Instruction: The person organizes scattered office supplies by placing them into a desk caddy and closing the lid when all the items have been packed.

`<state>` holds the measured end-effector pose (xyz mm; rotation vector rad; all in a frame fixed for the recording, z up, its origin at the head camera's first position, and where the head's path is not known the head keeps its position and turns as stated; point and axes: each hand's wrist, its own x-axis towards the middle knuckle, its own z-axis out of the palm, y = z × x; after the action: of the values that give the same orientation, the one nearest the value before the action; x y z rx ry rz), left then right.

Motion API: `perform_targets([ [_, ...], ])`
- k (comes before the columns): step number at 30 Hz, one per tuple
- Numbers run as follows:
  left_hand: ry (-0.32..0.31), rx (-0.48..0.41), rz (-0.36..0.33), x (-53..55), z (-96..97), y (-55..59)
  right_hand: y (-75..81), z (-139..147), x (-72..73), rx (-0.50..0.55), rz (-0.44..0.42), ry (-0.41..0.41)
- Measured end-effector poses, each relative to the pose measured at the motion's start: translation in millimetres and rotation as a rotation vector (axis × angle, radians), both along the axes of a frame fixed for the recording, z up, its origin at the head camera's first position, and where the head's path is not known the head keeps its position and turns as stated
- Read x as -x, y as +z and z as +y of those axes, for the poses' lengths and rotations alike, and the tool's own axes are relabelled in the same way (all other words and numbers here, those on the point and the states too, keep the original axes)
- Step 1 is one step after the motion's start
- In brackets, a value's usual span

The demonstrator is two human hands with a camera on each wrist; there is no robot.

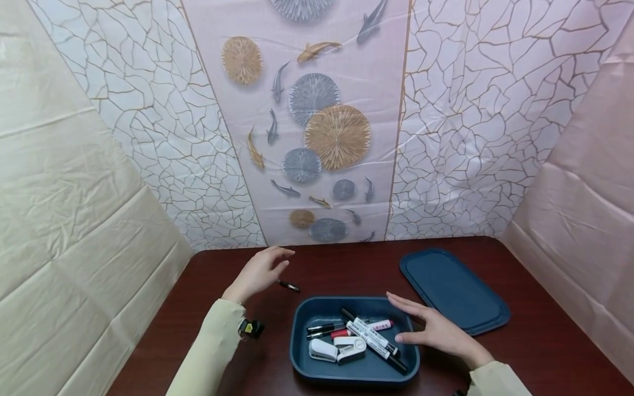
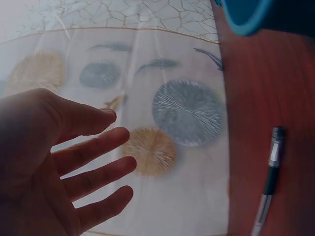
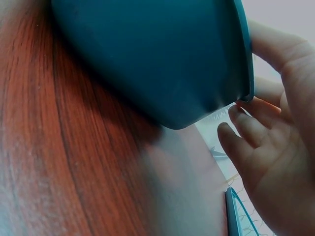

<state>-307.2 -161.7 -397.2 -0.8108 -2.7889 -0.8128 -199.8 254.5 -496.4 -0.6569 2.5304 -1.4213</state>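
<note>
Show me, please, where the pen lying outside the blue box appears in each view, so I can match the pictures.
Head: the pen is below and slightly left of centre, near the left hand.
Left wrist: the pen is at lower right.
Right wrist: not in it.
Shared landmark: the blue box, lower middle in head, top right in left wrist, top in right wrist.

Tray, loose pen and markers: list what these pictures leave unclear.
Print on the black-capped markers: too small to read, head view.
Part of the red marker: hidden beneath them, head view.
Lower end of the loose pen: cut off by the bottom edge, left wrist view.
Contents of the tray: hidden by its wall, right wrist view.
</note>
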Motion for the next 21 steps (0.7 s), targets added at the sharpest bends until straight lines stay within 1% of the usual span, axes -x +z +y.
perform_targets([
  [2,0.004,-0.008,0.007,1.2,-3.3,-5.3,-0.1,-0.3,0.4,-0.003,0.005,0.0],
  [4,0.015,-0.015,-0.001,2.5,-6.0,-10.1,-0.3,-0.4,0.9,-0.003,0.009,0.002],
  [10,0.057,-0.033,-0.009,5.7,-10.8,-23.8,-0.2,-0.2,0.9,0.01,0.002,0.006],
  [13,0.059,-0.051,-0.011,6.8,-12.3,-30.9,0.2,-0.1,0.4,0.01,-0.001,0.006],
  [21,0.071,-0.089,-0.048,8.6,-16.8,-51.2,1.3,0.0,0.6,-0.001,-0.001,0.01],
])
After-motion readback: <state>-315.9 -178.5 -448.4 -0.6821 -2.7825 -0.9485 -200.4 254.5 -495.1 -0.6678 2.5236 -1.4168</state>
